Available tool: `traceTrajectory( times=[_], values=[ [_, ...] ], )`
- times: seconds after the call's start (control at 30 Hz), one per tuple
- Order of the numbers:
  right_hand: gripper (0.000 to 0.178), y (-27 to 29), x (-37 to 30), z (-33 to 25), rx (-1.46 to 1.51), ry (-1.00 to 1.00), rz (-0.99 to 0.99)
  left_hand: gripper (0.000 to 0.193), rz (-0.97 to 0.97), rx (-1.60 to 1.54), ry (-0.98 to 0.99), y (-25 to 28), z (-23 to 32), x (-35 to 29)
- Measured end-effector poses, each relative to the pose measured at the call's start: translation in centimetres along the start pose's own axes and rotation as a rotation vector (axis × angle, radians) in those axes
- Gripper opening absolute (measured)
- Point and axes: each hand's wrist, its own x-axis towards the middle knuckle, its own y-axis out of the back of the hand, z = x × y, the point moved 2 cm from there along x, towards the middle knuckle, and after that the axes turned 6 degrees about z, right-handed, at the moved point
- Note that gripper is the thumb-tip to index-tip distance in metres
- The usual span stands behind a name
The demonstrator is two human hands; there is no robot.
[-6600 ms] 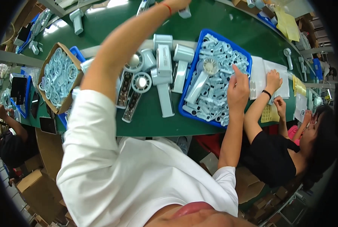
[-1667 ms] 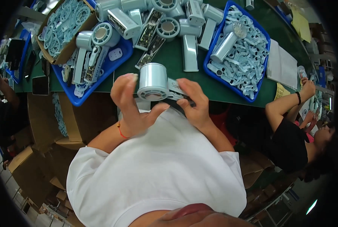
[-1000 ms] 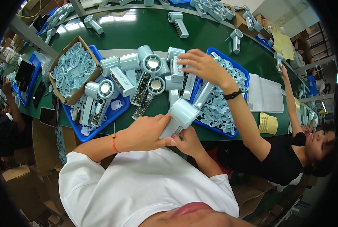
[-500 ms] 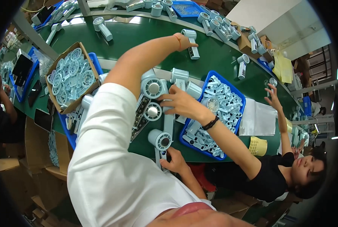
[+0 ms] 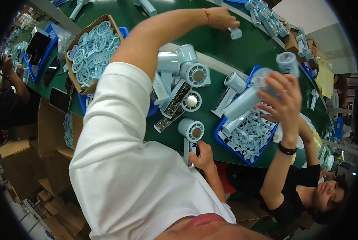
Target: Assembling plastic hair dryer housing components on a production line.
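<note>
My left hand, its arm in a white sleeve, reaches across the green table to the far side. Its fingers close over a light-blue handheld fan; only the handle end shows past them. Close to my body, my right hand grips the handle of another handheld fan. That fan stands with its round head away from me, a metal disc in its middle and its handle open. Beyond it lies a cluster of fans, some with circuit boards showing in their handles.
On the right a co-worker's hand lifts a fan over a blue tray of small light-blue parts. A cardboard box of ring-shaped grilles stands left. More fans crowd the far right edge.
The view has shifted, so the table's things sit differently in it. My left hand's fingers have curled over the far fan. The co-worker's hand has left the cluster and raised a fan.
</note>
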Motion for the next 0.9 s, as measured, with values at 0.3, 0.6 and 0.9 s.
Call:
traceTrajectory(
  times=[0.3, 0.6, 0.9],
  values=[
    [0.054, -0.3, -0.3, 0.8, -0.029, -0.033, -0.052, 0.038, 0.479, -0.530, -0.271, 19.0, 5.5, -7.9],
    [0.049, -0.4, -2.5, 0.5, 0.065, -0.122, -0.058, 0.022, -0.192, -0.108, -0.493, 15.3, 18.0, -7.8],
    [0.051, -1.1, -2.8, -1.9, 0.592, -0.301, -0.034, 0.064, 0.172, -1.087, 0.476, 25.7, 21.5, -20.3]
  ],
)
